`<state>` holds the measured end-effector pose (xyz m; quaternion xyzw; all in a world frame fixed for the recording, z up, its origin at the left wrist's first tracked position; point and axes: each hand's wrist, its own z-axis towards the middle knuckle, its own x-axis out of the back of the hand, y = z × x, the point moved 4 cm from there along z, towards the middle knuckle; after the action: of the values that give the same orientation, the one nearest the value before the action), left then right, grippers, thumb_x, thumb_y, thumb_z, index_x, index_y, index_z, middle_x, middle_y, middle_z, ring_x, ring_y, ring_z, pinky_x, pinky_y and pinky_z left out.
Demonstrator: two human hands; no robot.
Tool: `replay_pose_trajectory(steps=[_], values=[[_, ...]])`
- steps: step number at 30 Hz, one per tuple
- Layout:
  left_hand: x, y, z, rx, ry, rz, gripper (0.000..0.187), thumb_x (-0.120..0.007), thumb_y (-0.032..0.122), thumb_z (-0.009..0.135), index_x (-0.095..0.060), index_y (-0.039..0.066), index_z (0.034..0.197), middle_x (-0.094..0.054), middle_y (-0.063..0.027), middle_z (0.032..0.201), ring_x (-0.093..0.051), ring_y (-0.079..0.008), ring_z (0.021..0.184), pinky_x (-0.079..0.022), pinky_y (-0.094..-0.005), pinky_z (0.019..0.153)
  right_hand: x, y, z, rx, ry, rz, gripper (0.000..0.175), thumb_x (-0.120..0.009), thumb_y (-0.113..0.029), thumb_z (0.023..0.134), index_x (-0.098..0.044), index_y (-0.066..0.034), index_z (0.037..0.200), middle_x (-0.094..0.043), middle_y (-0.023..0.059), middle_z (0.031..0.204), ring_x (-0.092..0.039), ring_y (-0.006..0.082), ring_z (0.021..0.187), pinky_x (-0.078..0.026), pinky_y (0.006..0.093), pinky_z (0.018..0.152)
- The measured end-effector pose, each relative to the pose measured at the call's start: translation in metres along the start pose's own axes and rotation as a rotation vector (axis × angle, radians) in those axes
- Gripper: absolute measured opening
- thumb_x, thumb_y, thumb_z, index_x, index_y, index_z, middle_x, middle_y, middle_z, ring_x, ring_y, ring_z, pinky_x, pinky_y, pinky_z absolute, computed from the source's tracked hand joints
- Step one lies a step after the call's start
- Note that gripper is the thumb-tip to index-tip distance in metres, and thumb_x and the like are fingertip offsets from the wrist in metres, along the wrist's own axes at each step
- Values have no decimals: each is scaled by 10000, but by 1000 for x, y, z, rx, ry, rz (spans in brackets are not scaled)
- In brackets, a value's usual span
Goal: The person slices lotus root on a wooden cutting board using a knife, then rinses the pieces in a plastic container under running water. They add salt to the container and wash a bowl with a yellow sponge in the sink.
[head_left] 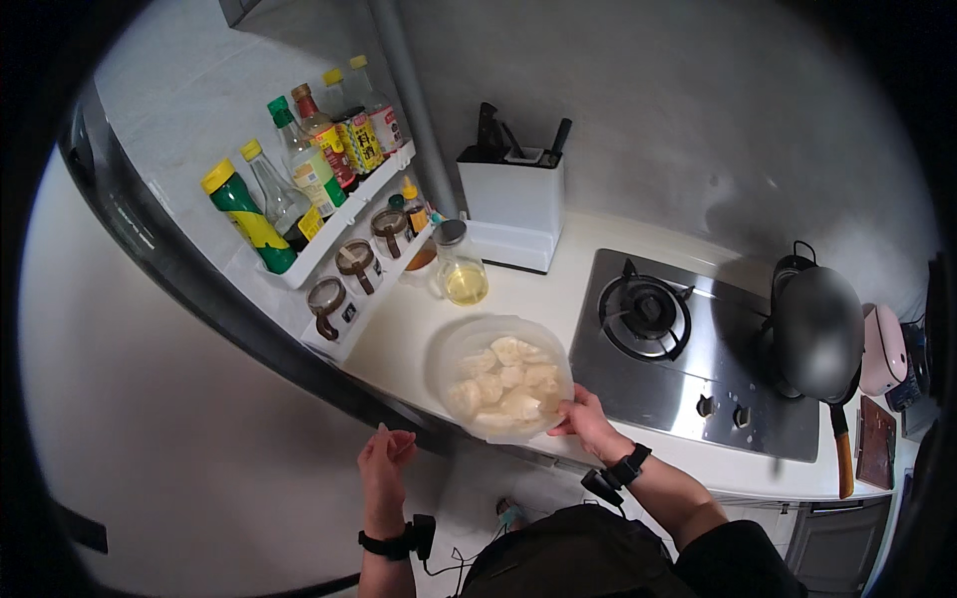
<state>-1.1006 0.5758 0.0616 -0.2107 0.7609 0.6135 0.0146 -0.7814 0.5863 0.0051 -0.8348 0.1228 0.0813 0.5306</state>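
Observation:
A translucent round plastic bowl [456, 351] holds pale, whitish chunks of food [512, 381] in what looks like liquid. It is at the front of the cream countertop [389, 340], left of the gas stove. My right hand [587, 422] grips the bowl's lower right rim, fingers at its edge. To the left of the bowl and apart from it, my left hand [386, 452] is raised in front of the counter with its fingers partly curled, and no object shows in it. Both wrists wear black straps with small devices.
Behind the bowl stand a glass oil jug [465, 280] and a white knife holder [512, 202]. Bottles and seasoning jars fill a white wall rack [351, 213] at left. A steel gas stove [706, 396] and a lidded or upturned black pan [819, 333] are at right.

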Motion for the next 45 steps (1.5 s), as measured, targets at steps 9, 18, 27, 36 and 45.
replay_pose_trajectory(steps=[9, 18, 27, 36, 45], values=[[-13, 39, 98, -358, 91, 168, 352, -609, 118, 870, -453, 2, 1163, -503, -91, 1108, -556, -177, 874, -484, -287, 744, -10, 0, 56, 30, 251, 71, 442, -463, -51, 806, -423, -4, 1244, -597, 162, 1034, -638, 257, 678, -566, 334, 581], [12, 68, 203, -646, 414, 458, 524, -631, 187, 854, -370, -31, 1253, -477, -145, 1142, -488, -241, 987, -394, -370, 887, -5, -3, 86, 42, 329, 51, 432, -470, -71, 824, -424, -4, 1248, -609, 152, 992, -636, 244, 681, -553, 320, 558], [7, 81, 227, -385, 343, 340, 243, -616, 205, 837, -537, -9, 754, -507, -55, 661, -449, -136, 561, -371, -293, 512, 3, -18, 62, -116, 231, 111, 385, -568, -159, 878, -446, -16, 1213, -585, 101, 892, -615, 200, 625, -521, 292, 516], [8, 85, 235, -63, 268, 150, 295, -636, 230, 808, -560, 35, 1017, -557, -84, 930, -540, -215, 831, -495, -345, 637, 34, -33, 3, -24, 242, 160, 248, -545, -151, 889, -494, -34, 1102, -609, 133, 947, -635, 228, 706, -544, 327, 594], [1, 82, 230, -166, 166, -117, 330, -616, 209, 807, -536, 60, 1090, -487, -82, 1102, -516, -216, 1004, -554, -371, 741, 49, -31, -13, 4, 247, 193, 231, -532, -141, 896, -497, -32, 1097, -611, 144, 924, -632, 224, 694, -536, 318, 575]])
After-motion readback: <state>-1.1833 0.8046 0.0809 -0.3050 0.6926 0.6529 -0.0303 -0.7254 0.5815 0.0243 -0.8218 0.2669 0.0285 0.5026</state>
